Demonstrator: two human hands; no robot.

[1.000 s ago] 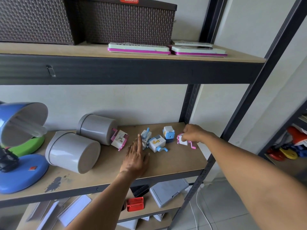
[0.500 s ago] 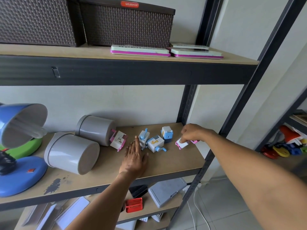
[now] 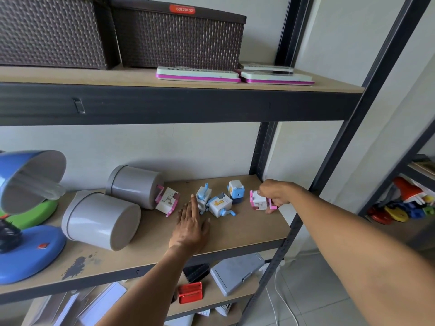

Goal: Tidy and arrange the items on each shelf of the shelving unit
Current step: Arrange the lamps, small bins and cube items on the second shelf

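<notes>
The left hand (image 3: 190, 225) lay flat, fingers straight, on the wooden shelf board (image 3: 247, 231). Further right, the right hand (image 3: 273, 195) pinched a pink-and-white sharpener (image 3: 258, 200) near the shelf's end. Behind stood a pale wall (image 3: 141, 147).

Two bare forearms (image 3: 146, 285), no sleeves or jewellery

On the middle shelf (image 3: 247, 234) two canisters (image 3: 101, 222) lay on their sides at the left, with desk lamps (image 3: 26, 231) further left. Right of them sat a sharpener (image 3: 167, 201), then a cluster of three sharpeners (image 3: 219, 198), with the left hand (image 3: 190, 228) flat before them. At the far right the right hand (image 3: 274, 194) held another sharpener (image 3: 259, 201). On the upper shelf (image 3: 117, 77), baskets (image 3: 179, 36) stood behind flat cases (image 3: 197, 75).
</notes>
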